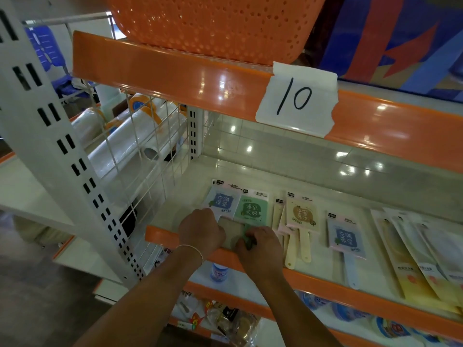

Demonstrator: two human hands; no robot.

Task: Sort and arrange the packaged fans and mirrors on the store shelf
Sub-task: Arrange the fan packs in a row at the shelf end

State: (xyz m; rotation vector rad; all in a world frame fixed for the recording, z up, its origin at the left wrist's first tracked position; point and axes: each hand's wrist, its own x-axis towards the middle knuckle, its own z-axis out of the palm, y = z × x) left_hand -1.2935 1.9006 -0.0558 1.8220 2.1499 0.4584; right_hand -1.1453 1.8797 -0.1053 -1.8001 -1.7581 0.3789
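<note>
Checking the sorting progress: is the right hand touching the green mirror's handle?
Touching. The head view shows the right hand with fingers curled round the green mirror handle at the shelf's front edge.

Shelf edge (175, 78): orange plastic, glossy, strong light spots. Shelf board (288, 161): smooth, shiny, pale cream. Upright post (37, 101): white painted metal, matt, with slots. Side grid (150, 136): thin white wire. Basket (213, 26): orange plastic, full of holes. Price label (297, 98): white paper, matt, torn edge. Mirror packs (251, 209): clear glossy film over printed card. Rolls (130, 141): shiny clear film.
</note>
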